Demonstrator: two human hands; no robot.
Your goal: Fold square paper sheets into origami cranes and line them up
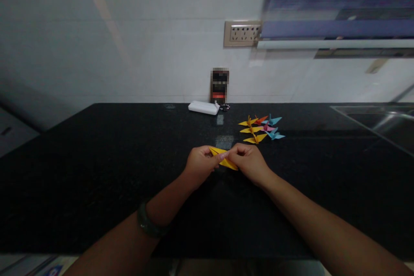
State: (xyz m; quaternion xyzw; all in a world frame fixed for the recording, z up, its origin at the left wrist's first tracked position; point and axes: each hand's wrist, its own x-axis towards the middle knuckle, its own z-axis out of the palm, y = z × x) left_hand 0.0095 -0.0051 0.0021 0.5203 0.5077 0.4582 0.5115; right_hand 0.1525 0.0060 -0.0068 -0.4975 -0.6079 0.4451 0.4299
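Note:
Between my hands is a piece of folded yellow origami paper [230, 164], slanting down to the right above the dark counter. My left hand [201, 164] pinches its left part, thumb on top. My right hand [248, 160] is closed on the paper's upper right side, fingertips meeting the left thumb. Parts of the paper are hidden under the fingers. Just beyond my right hand stand several small folded paper cranes: yellow ones [255, 138], an orange one [259, 120], a pink one [267, 127] and blue ones [276, 134].
The black countertop [113, 172] runs to a tiled wall. Against the wall leans a phone-like upright object [219, 85], blurred out, with a white power bank-like block [203, 107] before it. A wall socket [242, 33] is above. A sink [384, 123] lies at right.

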